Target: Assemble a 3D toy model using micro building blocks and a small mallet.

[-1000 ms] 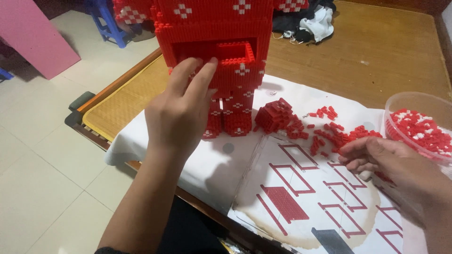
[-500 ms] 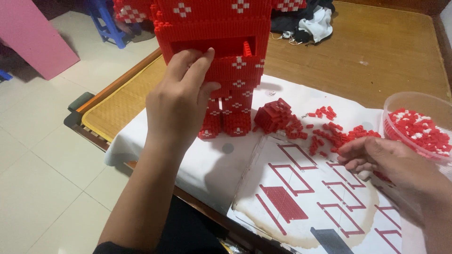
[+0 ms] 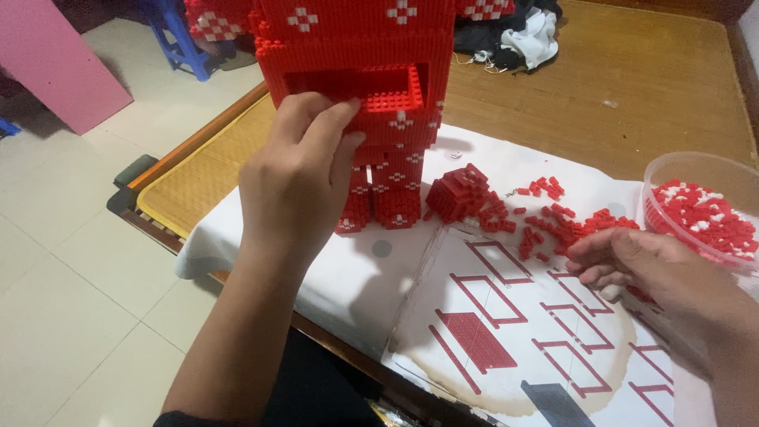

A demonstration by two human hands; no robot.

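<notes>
The left hand [image 3: 296, 170] is raised against the front of a tall red brick-built figure [image 3: 371, 55] that stands on a white cloth [image 3: 340, 277] at about twelve o'clock from the person. Its fingertips [image 3: 344, 111] press at the lower left edge of a rectangular recess [image 3: 356, 79] in the figure's body. The fingers are bunched together, and whether a small brick is pinched between them cannot be told. The recess runs with its long axis left to right, and it lies directly above and just beyond the fingertips, toward twelve o'clock.

The right hand [image 3: 632, 261] rests low at about three o'clock, fingers curled loosely over the edge of a scatter of loose red bricks [image 3: 553, 217] on the cloth. It touches or nearly touches them, but a grasp is not visible. A small built red block [image 3: 458, 194] sits just beside the figure's feet, between the two hands. A clear plastic bowl [image 3: 680, 170] of red and white bricks stands at the far right, near the right hand. A printed instruction sheet [image 3: 522, 316] with red outlines lies flat in front of the person, at about five o'clock.

The left hand is far nearer the figure, and the right hand is nearer the loose bricks and the bowl. The cloth covers a wooden platform [image 3: 632, 87], with tiled floor [image 3: 71, 253] to the left.
</notes>
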